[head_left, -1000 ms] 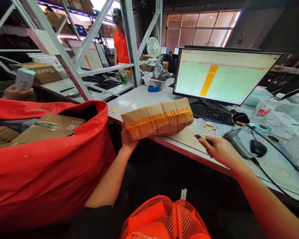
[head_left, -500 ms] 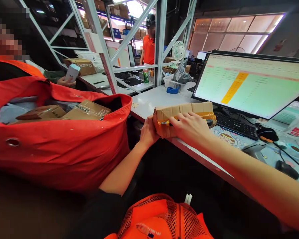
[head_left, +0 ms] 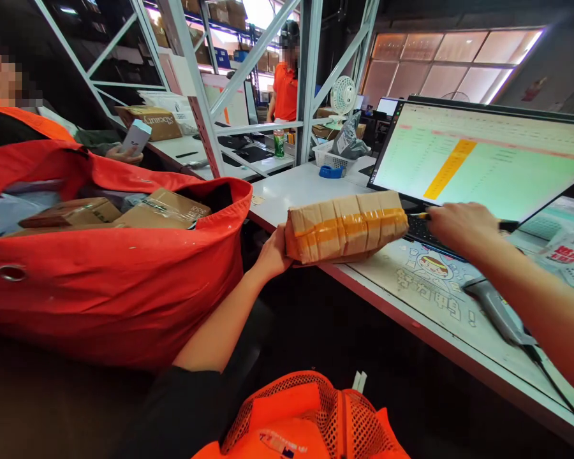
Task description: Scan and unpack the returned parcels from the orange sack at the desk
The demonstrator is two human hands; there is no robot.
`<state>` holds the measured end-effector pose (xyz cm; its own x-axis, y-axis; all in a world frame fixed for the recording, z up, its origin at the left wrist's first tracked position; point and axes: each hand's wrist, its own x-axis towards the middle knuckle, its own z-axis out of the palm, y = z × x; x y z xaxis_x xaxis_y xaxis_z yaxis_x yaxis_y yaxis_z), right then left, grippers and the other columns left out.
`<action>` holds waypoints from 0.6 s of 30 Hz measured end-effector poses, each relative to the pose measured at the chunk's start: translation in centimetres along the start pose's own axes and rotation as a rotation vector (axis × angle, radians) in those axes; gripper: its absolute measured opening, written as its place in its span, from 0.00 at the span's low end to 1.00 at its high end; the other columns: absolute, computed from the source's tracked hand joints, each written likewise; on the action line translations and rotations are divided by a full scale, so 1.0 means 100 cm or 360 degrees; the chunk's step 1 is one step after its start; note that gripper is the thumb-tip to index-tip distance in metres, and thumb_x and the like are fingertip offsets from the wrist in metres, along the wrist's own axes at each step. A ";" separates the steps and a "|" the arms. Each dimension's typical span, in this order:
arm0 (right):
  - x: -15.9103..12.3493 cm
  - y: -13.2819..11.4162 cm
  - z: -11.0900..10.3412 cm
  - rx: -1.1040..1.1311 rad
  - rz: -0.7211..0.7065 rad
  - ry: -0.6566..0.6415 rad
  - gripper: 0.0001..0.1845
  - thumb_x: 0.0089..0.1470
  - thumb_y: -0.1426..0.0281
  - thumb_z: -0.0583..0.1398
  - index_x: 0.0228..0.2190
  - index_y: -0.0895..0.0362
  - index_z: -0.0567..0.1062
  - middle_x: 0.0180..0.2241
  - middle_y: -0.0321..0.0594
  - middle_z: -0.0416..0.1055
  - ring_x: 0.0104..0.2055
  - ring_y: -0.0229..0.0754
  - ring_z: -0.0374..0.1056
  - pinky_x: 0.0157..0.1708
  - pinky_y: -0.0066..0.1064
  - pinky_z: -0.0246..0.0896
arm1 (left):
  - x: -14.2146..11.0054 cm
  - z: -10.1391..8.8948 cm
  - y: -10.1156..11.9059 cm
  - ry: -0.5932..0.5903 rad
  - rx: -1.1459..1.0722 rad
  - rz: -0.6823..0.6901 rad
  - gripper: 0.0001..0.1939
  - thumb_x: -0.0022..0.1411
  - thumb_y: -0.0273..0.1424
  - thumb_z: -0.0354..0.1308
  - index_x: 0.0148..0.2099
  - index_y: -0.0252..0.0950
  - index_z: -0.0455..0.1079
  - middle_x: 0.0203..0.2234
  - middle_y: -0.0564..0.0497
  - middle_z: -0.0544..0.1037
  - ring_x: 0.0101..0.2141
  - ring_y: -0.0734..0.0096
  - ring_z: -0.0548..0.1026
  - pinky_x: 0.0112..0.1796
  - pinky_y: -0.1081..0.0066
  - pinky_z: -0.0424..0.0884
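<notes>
A brown cardboard box [head_left: 349, 223] with crumpled sides and a band of shiny yellow-brown tape is tilted over the desk edge. My left hand [head_left: 273, 254] is closed on its left end, with the fingers partly hidden behind it. To the right of the box, my right hand [head_left: 462, 224] is wrapped round a utility knife [head_left: 425, 216]. The knife's yellow and dark front end points left towards the box, and a black end sticks out behind the fist. The keyboard [head_left: 425, 234] lies under and behind this hand, in front of the monitor [head_left: 478, 159].
On my left stands a large red bag [head_left: 119, 287] holding several cardboard boxes and bags. A barcode scanner [head_left: 497, 312] lies on the desk [head_left: 291, 191]. A white basket [head_left: 332, 156] and a blue tape roll [head_left: 331, 172] stand farther back, beside metal posts. A co-worker sits at the left.
My right hand has lifted off the box and moved right with the utility knife, uncovering the tape band. My left hand still holds the box, slightly farther left.
</notes>
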<state>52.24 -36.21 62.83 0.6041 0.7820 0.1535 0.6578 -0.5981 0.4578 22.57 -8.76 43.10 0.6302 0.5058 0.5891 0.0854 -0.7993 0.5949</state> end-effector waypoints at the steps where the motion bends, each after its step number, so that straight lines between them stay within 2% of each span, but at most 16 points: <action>1: -0.005 0.013 0.004 0.0015 0.0109 -0.0029 0.25 0.74 0.65 0.48 0.47 0.63 0.82 0.46 0.61 0.79 0.46 0.56 0.76 0.34 0.41 0.50 | 0.001 -0.001 -0.002 -0.0003 -0.0020 0.0030 0.31 0.53 0.30 0.65 0.58 0.41 0.59 0.48 0.41 0.77 0.48 0.47 0.80 0.43 0.57 0.77; 3: -0.022 0.021 0.002 0.0077 0.0146 0.0018 0.26 0.75 0.63 0.47 0.49 0.62 0.81 0.48 0.60 0.79 0.45 0.56 0.76 0.34 0.41 0.50 | 0.004 -0.002 -0.006 -0.0007 -0.0057 0.0068 0.32 0.51 0.28 0.64 0.56 0.42 0.58 0.47 0.42 0.76 0.46 0.48 0.80 0.41 0.57 0.77; 4: -0.033 0.014 -0.003 0.0110 0.0067 0.0085 0.24 0.74 0.61 0.49 0.50 0.59 0.81 0.48 0.57 0.79 0.44 0.54 0.76 0.33 0.40 0.50 | 0.007 -0.002 -0.008 -0.0004 -0.0064 0.0062 0.31 0.50 0.28 0.64 0.56 0.43 0.58 0.46 0.42 0.76 0.45 0.48 0.80 0.41 0.57 0.77; 6: -0.053 -0.018 -0.022 0.0140 -0.0194 0.0258 0.20 0.72 0.59 0.54 0.49 0.54 0.81 0.46 0.49 0.80 0.42 0.51 0.76 0.33 0.38 0.52 | 0.011 -0.003 -0.008 -0.0006 -0.0058 0.0035 0.31 0.50 0.28 0.63 0.56 0.42 0.58 0.46 0.43 0.76 0.44 0.49 0.80 0.41 0.57 0.77; 8: -0.063 -0.062 -0.045 0.0179 -0.0490 0.0366 0.18 0.71 0.59 0.55 0.47 0.53 0.81 0.45 0.46 0.81 0.44 0.51 0.77 0.36 0.36 0.58 | 0.015 -0.004 -0.007 -0.0009 -0.0057 0.0004 0.31 0.50 0.28 0.63 0.56 0.41 0.58 0.46 0.43 0.77 0.44 0.50 0.80 0.41 0.57 0.77; 11: -0.057 -0.119 -0.074 0.0221 -0.0797 0.0416 0.15 0.71 0.64 0.55 0.44 0.55 0.81 0.43 0.47 0.81 0.45 0.51 0.78 0.39 0.36 0.63 | 0.014 -0.007 -0.003 -0.0055 -0.0067 -0.0034 0.31 0.50 0.29 0.65 0.54 0.41 0.57 0.45 0.46 0.77 0.43 0.54 0.80 0.41 0.61 0.77; 13: -0.042 -0.140 -0.080 0.0219 -0.0895 0.0405 0.14 0.71 0.68 0.55 0.44 0.57 0.81 0.42 0.49 0.81 0.46 0.52 0.79 0.40 0.36 0.64 | 0.010 -0.008 -0.002 -0.0094 -0.0063 -0.0057 0.31 0.50 0.30 0.65 0.54 0.40 0.57 0.45 0.46 0.77 0.43 0.56 0.80 0.41 0.62 0.77; 15: -0.026 -0.146 -0.075 0.0205 -0.0923 0.0358 0.14 0.71 0.68 0.55 0.45 0.58 0.81 0.42 0.51 0.82 0.47 0.53 0.79 0.39 0.36 0.64 | 0.006 -0.009 -0.002 -0.0116 -0.0064 -0.0056 0.31 0.51 0.29 0.64 0.56 0.39 0.57 0.46 0.46 0.77 0.44 0.58 0.80 0.43 0.62 0.77; 18: -0.005 -0.126 -0.058 0.0139 -0.0817 0.0341 0.14 0.71 0.69 0.55 0.45 0.58 0.81 0.42 0.51 0.82 0.46 0.55 0.79 0.38 0.36 0.63 | 0.005 -0.010 -0.003 -0.0139 -0.0071 -0.0038 0.32 0.52 0.28 0.62 0.58 0.38 0.57 0.48 0.44 0.77 0.46 0.57 0.80 0.46 0.60 0.77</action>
<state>41.00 -28.05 62.03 0.0975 0.9892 0.1090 0.8837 -0.1364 0.4478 22.10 -7.92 43.71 0.6932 0.4929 0.5258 0.0679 -0.7710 0.6332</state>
